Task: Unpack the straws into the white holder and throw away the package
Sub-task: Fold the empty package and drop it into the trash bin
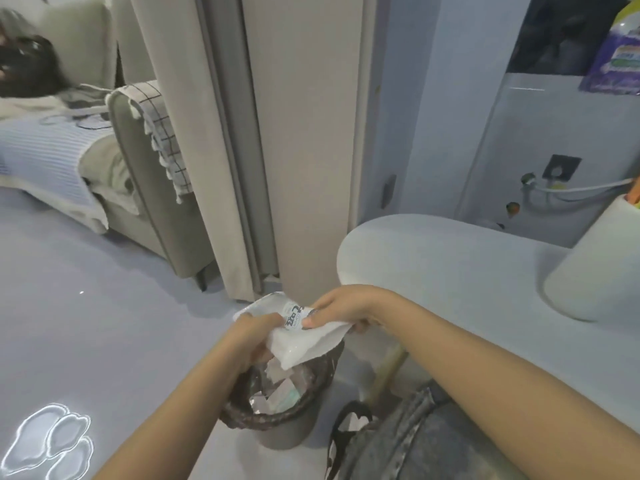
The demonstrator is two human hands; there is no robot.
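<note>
holding the package [304,337] in both hands, directly above the open bin [277,403] on the floor. left hand [254,336] curling round its near-left end, right hand [341,308] pinching the far-right edge, thumb on top. long axis running left to right between the hands, lower corner hanging just over the bin's mouth, so dropping straight down looks enough. white holder [595,268] standing on the bench [450,271], well apart to the right, its top cut off; straws barely showing. bin contents hard to make out.
</note>
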